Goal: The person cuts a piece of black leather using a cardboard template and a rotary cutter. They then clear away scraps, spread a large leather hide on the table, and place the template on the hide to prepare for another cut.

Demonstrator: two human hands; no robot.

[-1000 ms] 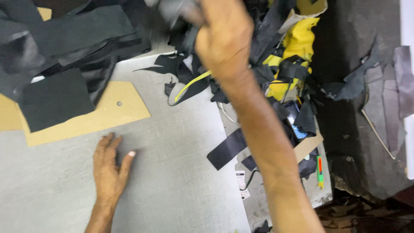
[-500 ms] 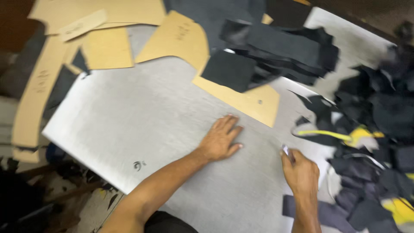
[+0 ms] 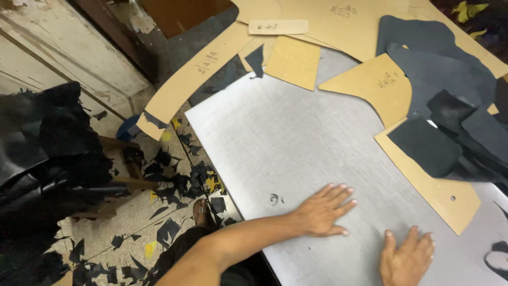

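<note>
Grey sheet (image 3: 296,143) lies flat on the bench, both hands pressed on its near part. Left hand (image 3: 323,212) is spread wide, palm down, holding nothing; right hand (image 3: 406,259) likewise, just beside it. Beyond the fingers the sheet is bare up to the card patterns (image 3: 373,87) overlapping its far edge. Dark leather (image 3: 450,132) lies beyond the right hand. Left of the left hand the sheet's edge overhangs the scrap-strewn floor (image 3: 159,212).

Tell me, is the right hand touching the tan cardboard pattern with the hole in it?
Apart. The head view shows the right hand flat on the grey sheet, with bare grey surface between its fingertips and the cardboard pattern.
</note>
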